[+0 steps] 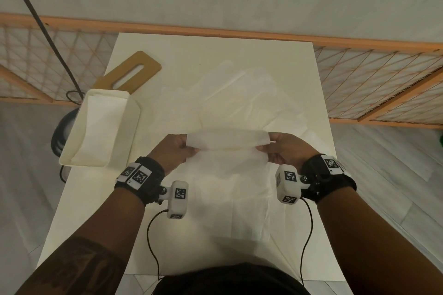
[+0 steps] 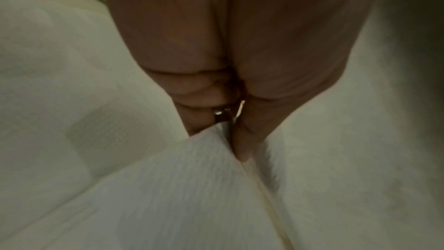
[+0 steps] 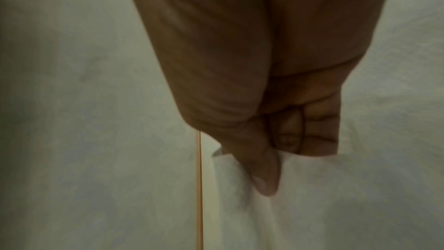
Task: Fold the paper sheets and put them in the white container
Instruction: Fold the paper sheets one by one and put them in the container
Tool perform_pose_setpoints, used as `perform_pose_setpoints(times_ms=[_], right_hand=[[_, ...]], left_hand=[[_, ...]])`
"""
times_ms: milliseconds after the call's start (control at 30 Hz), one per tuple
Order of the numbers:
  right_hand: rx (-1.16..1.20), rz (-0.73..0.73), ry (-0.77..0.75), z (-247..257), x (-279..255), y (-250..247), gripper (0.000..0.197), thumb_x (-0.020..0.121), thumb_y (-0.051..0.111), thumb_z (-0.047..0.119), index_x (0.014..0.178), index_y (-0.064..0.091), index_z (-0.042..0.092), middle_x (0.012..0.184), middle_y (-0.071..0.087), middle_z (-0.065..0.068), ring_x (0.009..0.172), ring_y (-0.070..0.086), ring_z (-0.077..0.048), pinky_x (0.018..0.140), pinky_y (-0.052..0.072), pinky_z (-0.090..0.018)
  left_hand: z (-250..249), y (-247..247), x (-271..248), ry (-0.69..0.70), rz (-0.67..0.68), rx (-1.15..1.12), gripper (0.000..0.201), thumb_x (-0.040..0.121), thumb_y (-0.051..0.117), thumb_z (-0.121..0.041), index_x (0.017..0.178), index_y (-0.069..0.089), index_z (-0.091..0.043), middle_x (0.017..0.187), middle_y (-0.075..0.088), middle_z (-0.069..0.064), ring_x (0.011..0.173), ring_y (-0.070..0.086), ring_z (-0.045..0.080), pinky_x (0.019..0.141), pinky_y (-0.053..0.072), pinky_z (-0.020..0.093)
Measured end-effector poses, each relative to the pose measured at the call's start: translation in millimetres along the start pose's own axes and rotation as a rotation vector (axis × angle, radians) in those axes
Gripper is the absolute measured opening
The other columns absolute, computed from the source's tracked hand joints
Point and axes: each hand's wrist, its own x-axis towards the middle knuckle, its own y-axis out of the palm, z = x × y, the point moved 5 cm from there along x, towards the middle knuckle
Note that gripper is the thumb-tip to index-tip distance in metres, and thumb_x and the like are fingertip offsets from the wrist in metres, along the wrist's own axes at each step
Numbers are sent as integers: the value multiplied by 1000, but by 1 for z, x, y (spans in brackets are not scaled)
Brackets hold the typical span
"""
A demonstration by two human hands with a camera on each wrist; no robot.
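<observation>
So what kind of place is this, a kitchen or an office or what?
Probably a room set up for recording: a plain white table by a bare wall, an orange-framed mesh barrier behind it, and tracking markers on both wrists.

Two hands, one white container, one wooden board, one table; the overlapping sheets cannot be counted.

Black wrist straps carry white marker-tagged camera blocks with thin black cables; tattooed left forearm.
</observation>
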Motion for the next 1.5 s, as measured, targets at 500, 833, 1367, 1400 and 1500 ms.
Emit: perform_pose_setpoints(times_ms=[500, 833, 1367, 1400, 1500], right_hand=[[107, 5, 29, -9, -4, -6, 45, 87, 37, 3, 112, 74, -3, 119, 73, -13, 96, 70, -31, 92, 53, -40], [-279, -67, 57, -45, -8, -16, 28, 89, 67, -5, 112, 75, 8, 119, 72, -15, 106, 69, -30, 92, 56, -35], [-818, -384, -85, -67, 10, -18, 16, 79, 81, 15, 86, 68, 21, 94, 69, -8, 75, 55, -12, 63, 40, -13], [-826, -390, -93, -69, 11, -18, 15, 79, 81, 15, 85, 68, 21, 93, 70, -8, 74, 55, -11, 62, 40, -12], [-837, -410, -105, -72, 14, -19, 13, 81, 80, 16, 86, 69, 19, 90, 69, -6, 72, 54, -9, 58, 36, -10]], left_hand=[[10, 10, -3, -127, -9, -273, 30, 84, 48, 1, 88, 78, -5, 116, 69, 21, 97, 61, 38, 78, 57, 40], [41, 23, -1, -94, -102, 314, 24, 80, 81, -7, 89, 62, -18, 80, 56, 1, 66, 61, 22, 67, 57, 40], [60, 45, -7, 6, -173, 690, 25, 82, 76, -9, 81, 55, -23, 82, 55, -1, 67, 52, 15, 62, 43, 22], [60, 46, -7, 7, -182, 695, 24, 82, 75, -9, 81, 56, -22, 82, 55, -2, 69, 53, 16, 64, 44, 24], [61, 46, -6, 15, -206, 717, 21, 83, 74, -9, 83, 57, -22, 88, 53, -4, 75, 56, 19, 72, 49, 30]])
